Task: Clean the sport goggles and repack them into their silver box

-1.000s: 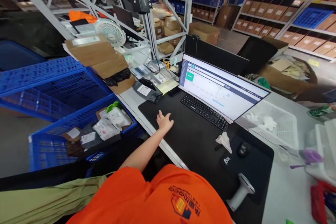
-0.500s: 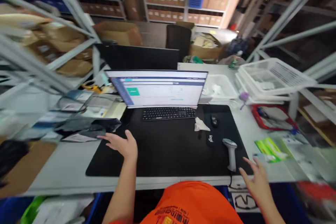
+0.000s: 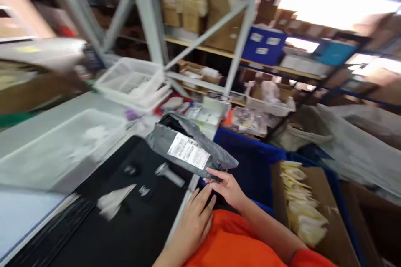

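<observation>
A grey plastic mailing bag (image 3: pixel 156 139) with a white printed label is tilted above the desk's right edge, its far end gaping. My right hand (image 3: pixel 228 187) pinches the bag's near corner between thumb and fingers. Close beside it, my left hand (image 3: pixel 197 215) stretches out its slightly spread fingers, their tips near my right hand and the bag's lower corner; contact with the bag is unclear. A handheld barcode scanner (image 3: pixel 171 174) lies on the black desk mat (image 3: pixel 140 233) just below the bag.
A mouse (image 3: pixel 130 170), a crumpled tissue (image 3: pixel 114 202) and a keyboard (image 3: pixel 59 229) are on the mat. White baskets (image 3: pixel 128 79) stand behind. Right of the desk are a blue bin (image 3: pixel 250 175) and a carton (image 3: pixel 328 208) of yellowish packets. Metal rack posts rise beyond.
The view has swung right, away from the monitor. Both hands, formerly apart and empty, have come together. The grey mailing bag is now in my right hand.
</observation>
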A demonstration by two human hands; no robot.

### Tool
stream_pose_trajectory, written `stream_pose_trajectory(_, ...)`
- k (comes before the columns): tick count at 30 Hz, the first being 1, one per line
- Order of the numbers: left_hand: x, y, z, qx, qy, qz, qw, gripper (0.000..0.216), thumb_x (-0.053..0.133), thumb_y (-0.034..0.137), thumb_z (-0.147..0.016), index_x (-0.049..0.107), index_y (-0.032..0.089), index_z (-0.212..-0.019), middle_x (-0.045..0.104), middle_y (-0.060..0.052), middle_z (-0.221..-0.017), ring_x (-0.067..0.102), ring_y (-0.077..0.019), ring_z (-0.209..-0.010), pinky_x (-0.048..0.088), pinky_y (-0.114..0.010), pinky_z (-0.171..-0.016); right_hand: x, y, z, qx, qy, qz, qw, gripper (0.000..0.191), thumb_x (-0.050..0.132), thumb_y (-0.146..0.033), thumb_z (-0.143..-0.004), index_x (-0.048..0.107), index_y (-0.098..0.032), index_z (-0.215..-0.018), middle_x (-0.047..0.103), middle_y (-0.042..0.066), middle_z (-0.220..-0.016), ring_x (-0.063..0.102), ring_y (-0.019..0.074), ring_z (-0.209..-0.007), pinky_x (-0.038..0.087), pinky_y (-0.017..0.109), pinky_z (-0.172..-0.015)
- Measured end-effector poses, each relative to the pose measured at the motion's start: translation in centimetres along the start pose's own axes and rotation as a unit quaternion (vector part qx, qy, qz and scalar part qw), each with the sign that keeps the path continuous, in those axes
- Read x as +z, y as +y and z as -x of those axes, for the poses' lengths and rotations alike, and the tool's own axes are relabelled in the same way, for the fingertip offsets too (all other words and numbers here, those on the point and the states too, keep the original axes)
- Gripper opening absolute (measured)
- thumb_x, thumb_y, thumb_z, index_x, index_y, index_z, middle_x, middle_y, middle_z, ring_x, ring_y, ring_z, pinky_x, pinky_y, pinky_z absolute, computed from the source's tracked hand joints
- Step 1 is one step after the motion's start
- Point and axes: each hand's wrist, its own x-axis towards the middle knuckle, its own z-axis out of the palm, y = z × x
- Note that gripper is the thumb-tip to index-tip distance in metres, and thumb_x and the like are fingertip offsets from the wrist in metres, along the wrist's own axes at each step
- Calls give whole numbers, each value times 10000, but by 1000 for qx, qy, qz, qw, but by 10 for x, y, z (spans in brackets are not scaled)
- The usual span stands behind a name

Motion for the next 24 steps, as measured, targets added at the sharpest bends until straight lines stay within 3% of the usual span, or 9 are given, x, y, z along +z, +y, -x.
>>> stream_pose_trajectory(3, 38, -8, -51, 29, 17, 62, 998, 391, 537, 165, -935, 623, 196, -1315, 550, -166, -1464, 612, -277, -1277, 605, -403, -975, -95, 5, 8, -56, 232, 36, 970, 507, 738, -509, -806, 731, -226, -1227, 746, 82, -1119, 700, 227, -950, 552, 429, -950)
stream_pose_trajectory(6, 75, -11, -97, 0, 24, 120, 993, 293, 554, 223, -952, 671, 207, -1220, 600, -157, -1387, 681, -248, -1174, 627, -366, -930, -190, 16, 29, -72, 467, 53, 880, 425, 717, -506, -803, 761, -186, -1079, 755, 102, -1035, 691, 246, -957, 536, 445, -975)
stream_pose_trajectory(9, 106, -12, -137, -65, 25, 157, 985, 231, 548, 265, -957, 715, 218, -1109, 648, -135, -1302, 720, -236, -1087, 642, -362, -889, -270, 37, 45, -66, 592, 52, 801, 530, 665, -525, -807, 693, -168, -1198, 737, 111, -1066, 687, 256, -1005, 540, 449, -962)
stream_pose_trajectory(12, 131, -10, -173, -116, 8, 178, 977, 239, 537, 308, -950, 740, 224, -1042, 681, -120, -1248, 724, -243, -1080, 644, -384, -885, -333, 61, 52, -33, 654, 80, 751, 683, 615, -559, -788, 607, -146, -1331, 716, 133, -1130, 695, 249, -963, 562, 420, -884)
stream_pose_trajectory(16, 146, -8, -206, -153, -28, 186, 970, 266, 540, 358, -936, 755, 234, -1033, 694, -114, -1246, 719, -257, -1103, 638, -404, -903, -408, 73, 43, 2, 671, 142, 727, 606, 625, -574, -735, 694, -112, -1121, 735, 143, -967, 672, 276, -929, 528, 432, -896)
stream_pose_trajectory(19, 146, -12, -216, -180, -48, 183, 965, 268, 544, 373, -935, 758, 255, -1045, 697, -99, -1256, 726, -258, -1087, 638, -410, -907, -475, 60, 22, 17, 686, 199, 700, 506, 609, -532, -777, 692, -100, -1028, 727, 141, -907, 637, 302, -987, 481, 454, -946)
stream_pose_trajectory(24, 144, -18, -206, -235, -40, 132, 962, 266, 556, 395, -920, 764, 279, -1038, 699, -79, -1258, 715, -271, -1106, 622, -435, -945, -594, 13, -27, 29, 690, 310, 654, 414, 580, -418, -931, 629, -92, -1181, 686, 168, -1162, 598, 287, -1113, 445, 486, -1014)
